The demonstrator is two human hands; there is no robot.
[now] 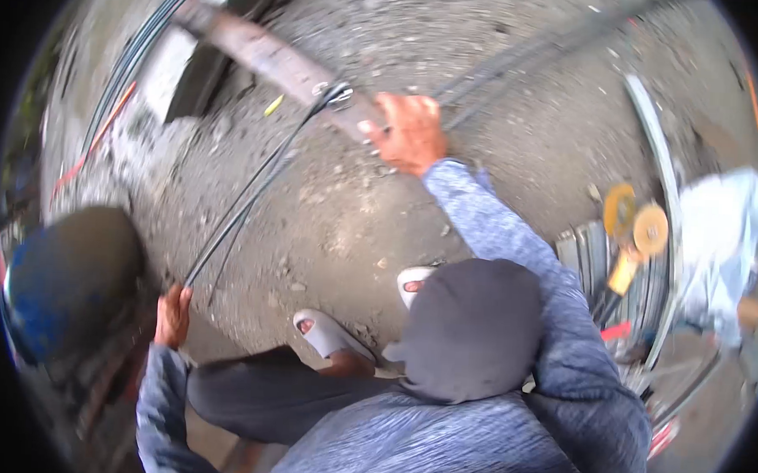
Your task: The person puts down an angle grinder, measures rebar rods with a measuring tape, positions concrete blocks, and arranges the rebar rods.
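Thin dark metal rods (254, 193) run from my left hand (172, 316) up to round metal pins (339, 95) on a rusty brown beam (277, 61). My left hand is closed around their lower end. At the near end of the beam is my right hand (410, 135), its fingers curled and slightly blurred. What lies under its palm is hidden; blurred rods (522, 57) stretch away from behind it to the upper right. Both arms wear blue-grey sleeves.
Pale blocks (170, 75) prop the far beam end. A dark, blue-stained rounded object (77, 278) stands at left. At right lie a yellow angle grinder (624, 271), a long metal strip (663, 164) and a pale cloth (721, 243). A grey cap (476, 334) and sandals (332, 334) show below.
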